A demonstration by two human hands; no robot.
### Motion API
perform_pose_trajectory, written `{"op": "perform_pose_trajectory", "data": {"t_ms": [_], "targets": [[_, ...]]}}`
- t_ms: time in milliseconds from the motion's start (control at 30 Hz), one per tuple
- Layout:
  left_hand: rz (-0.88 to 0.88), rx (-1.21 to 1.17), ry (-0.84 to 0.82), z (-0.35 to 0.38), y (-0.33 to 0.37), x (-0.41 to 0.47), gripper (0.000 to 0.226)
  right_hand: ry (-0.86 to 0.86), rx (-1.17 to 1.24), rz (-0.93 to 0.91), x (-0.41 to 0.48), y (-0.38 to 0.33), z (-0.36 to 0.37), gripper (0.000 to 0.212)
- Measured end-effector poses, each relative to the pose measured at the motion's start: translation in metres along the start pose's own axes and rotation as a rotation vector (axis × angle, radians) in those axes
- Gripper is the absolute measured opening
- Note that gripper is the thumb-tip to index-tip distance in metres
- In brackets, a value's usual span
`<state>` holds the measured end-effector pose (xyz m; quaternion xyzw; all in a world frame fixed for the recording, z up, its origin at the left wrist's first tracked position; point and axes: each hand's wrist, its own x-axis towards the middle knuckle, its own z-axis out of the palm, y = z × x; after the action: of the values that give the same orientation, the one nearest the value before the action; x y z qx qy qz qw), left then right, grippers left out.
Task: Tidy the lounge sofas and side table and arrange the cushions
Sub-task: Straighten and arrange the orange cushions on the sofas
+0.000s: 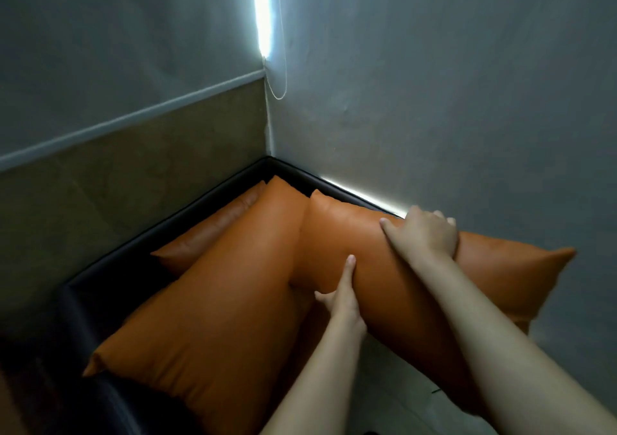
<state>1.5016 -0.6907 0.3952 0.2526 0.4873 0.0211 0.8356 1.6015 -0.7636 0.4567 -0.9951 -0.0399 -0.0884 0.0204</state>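
Three orange leather cushions fill the corner of a black sofa. The right cushion leans along the right wall; my right hand lies over its top edge, fingers curled behind it. My left hand presses flat against its lower left face, fingers pointing up, where it meets the big middle cushion. A third cushion stands behind the middle one against the sofa's left back. The sofa seat is mostly hidden under the cushions.
Grey walls meet in a corner right behind the sofa. A bright window slit with a hanging blind cord sits above the corner. A tan wall panel runs along the left.
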Motion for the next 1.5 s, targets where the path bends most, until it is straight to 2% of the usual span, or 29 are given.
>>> {"op": "perform_pose_trajectory", "data": {"t_ms": [133,300,467,700,900,1100,1167,1233,1333,1400,1500], "targets": [[0.082,-0.013,-0.014,0.003,0.030,-0.009,0.125,0.036,0.045,-0.012,0.006,-0.021,-0.027,0.059],[0.347,0.011,-0.025,-0.009,0.083,-0.008,0.114,0.066,0.251,-0.007,0.002,-0.051,-0.039,0.061],[0.474,-0.090,0.109,-0.054,0.122,0.001,0.099,0.057,0.376,-0.088,-0.030,-0.104,-0.021,0.058],[0.475,-0.167,0.314,-0.143,0.139,0.002,0.093,-0.095,0.385,-0.265,-0.081,-0.171,0.015,0.064],[0.452,-0.078,0.436,-0.214,0.143,0.016,0.095,-0.232,0.384,-0.366,-0.128,-0.206,0.048,0.068],[0.406,0.024,0.467,-0.245,0.144,0.033,0.090,-0.149,0.338,-0.455,-0.162,-0.221,0.064,0.064],[0.389,0.027,0.474,-0.244,0.148,0.033,0.087,-0.173,0.346,-0.497,-0.157,-0.221,0.065,0.065],[0.387,0.044,0.497,-0.244,0.153,0.034,0.084,-0.271,0.410,-0.520,-0.144,-0.220,0.064,0.061],[0.447,0.101,0.574,-0.244,0.158,0.032,0.075,-0.477,0.580,-0.528,-0.129,-0.220,0.058,0.037],[0.467,0.168,0.607,-0.236,0.163,0.027,0.090,-0.568,0.652,-0.552,-0.134,-0.224,0.058,0.029],[0.440,0.402,0.634,-0.225,0.169,0.014,0.122,-0.624,0.728,-0.602,-0.159,-0.232,0.063,0.033]]}}
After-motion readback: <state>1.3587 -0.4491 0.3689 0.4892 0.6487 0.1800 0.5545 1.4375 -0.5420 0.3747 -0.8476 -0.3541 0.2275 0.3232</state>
